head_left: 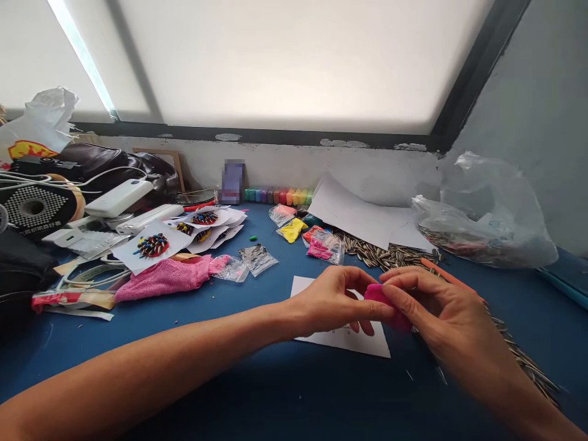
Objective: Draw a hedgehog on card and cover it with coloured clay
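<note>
A flattened piece of magenta modelling clay [377, 294] is pinched between both hands, above the blue table. My left hand [340, 300] is closed on its left side, thumb below and fingers behind. On the right side my right hand [441, 306] grips it between thumb and fingers. Beneath my left hand lies a white paper sheet [316, 334] with small dark drawn marks, partly covered by the hand. Striped sunflower seeds [367, 250] lie in a heap behind the hands, and more trail down to the right of my right hand.
Small bags of yellow clay [293, 230] and pink clay [321, 248] lie behind the paper. Seed-decorated papers [154, 246] and a pink cloth [165, 278] are at left. A clear plastic bag [491, 214] stands at right, with an orange stick [452, 278] before it.
</note>
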Available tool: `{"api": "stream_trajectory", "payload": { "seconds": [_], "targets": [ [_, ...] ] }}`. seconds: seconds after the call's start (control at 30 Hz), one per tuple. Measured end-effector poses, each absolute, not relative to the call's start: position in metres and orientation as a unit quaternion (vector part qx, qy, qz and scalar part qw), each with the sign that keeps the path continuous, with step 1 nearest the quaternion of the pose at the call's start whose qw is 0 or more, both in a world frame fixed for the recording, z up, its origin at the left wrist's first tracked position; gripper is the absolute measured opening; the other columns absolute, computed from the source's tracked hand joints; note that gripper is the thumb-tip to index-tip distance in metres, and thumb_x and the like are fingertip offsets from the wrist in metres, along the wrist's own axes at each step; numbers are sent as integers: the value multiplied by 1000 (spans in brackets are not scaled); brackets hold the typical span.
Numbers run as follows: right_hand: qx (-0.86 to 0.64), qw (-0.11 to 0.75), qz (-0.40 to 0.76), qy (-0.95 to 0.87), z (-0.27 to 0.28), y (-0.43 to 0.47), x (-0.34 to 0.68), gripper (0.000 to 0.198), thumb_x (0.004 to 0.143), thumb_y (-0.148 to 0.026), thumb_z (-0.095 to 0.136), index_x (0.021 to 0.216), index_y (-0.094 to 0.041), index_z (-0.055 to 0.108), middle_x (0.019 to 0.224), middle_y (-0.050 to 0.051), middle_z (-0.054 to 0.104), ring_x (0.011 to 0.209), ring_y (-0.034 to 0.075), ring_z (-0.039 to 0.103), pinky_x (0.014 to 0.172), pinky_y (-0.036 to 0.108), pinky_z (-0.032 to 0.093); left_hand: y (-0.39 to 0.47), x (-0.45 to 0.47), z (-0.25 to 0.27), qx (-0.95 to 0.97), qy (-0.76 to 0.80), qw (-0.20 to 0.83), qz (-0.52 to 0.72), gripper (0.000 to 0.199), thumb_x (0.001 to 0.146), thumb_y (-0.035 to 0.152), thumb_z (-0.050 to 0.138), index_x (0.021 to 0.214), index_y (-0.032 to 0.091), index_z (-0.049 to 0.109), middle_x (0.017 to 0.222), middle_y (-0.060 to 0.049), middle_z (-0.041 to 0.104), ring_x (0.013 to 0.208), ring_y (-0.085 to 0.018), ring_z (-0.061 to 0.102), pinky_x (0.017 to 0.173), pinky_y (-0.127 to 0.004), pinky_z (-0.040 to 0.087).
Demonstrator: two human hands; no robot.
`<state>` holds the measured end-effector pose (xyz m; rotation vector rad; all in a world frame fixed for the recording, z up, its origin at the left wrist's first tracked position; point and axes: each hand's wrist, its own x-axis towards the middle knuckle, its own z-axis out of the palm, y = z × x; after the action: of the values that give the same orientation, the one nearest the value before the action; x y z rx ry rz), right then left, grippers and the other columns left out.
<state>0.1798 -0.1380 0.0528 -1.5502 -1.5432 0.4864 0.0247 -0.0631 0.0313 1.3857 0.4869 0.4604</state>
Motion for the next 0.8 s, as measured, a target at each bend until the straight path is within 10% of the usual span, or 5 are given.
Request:
{"api": "stream_trajectory", "payload": {
  "seconds": [0.23, 0.8],
  "targets": [
    [-621, 422, 227, -620, 53, -140, 182, 38, 86, -56, 58, 74, -22, 71, 81, 4, 71, 74, 18, 65, 65, 27, 53, -64, 28, 30, 621, 218, 724, 209, 43, 64, 48, 83, 73, 13, 59, 63, 1, 61, 56, -9, 58, 55, -22, 42],
    [-614, 500, 273, -546, 54, -139, 180, 40, 79, -55, 70, 99, -20, 73, 84, 5, 74, 73, 18, 71, 64, 27, 61, -77, 32, 31, 625, 204, 714, 241, 15, 88, 26, 59, 92, 11, 58, 66, 1, 59, 56, -10, 62, 55, -21, 47]
  ]
}}
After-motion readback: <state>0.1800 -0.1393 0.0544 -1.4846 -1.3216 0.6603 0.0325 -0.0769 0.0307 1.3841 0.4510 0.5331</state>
